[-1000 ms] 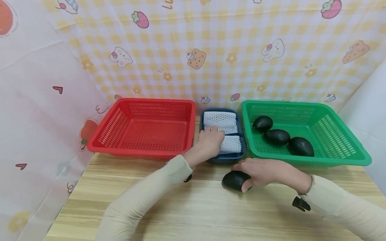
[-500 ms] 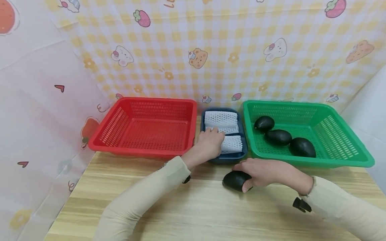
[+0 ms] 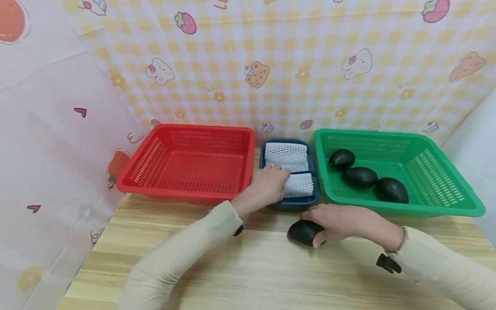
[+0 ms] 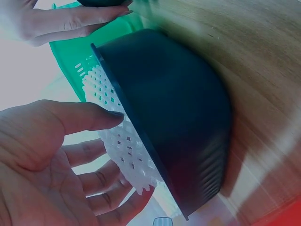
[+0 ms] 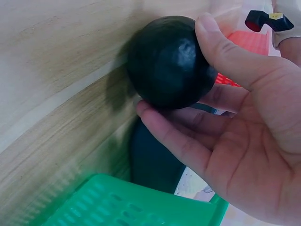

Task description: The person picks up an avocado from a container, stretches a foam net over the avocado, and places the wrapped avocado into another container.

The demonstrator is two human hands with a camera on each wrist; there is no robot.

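On the tabletop, my right hand (image 3: 341, 220) grips a dark avocado (image 3: 304, 232), thumb on the near side and fingers across the far side. The right wrist view shows that avocado (image 5: 169, 61) between thumb and fingertips. My left hand (image 3: 269, 184) reaches over a small dark blue tray (image 3: 294, 206) that stands between two baskets. In the left wrist view its thumb and curled fingers are around a white foam net sleeve (image 4: 127, 150) at the tray's rim; part of the sleeve is hidden. More white foam net sleeves (image 3: 286, 151) lie farther back in the tray.
A green basket (image 3: 391, 209) at the right holds three dark avocados (image 3: 360, 177). At the left stands a red basket (image 3: 186, 193) with slotted walls. A checked cloth (image 3: 298, 43) hangs directly behind, and the wooden table (image 3: 240, 275) extends in front.
The head view has turned slightly left, so everything sits a little farther right in it. Both hands, the avocado and the tray show no clear movement of their own.
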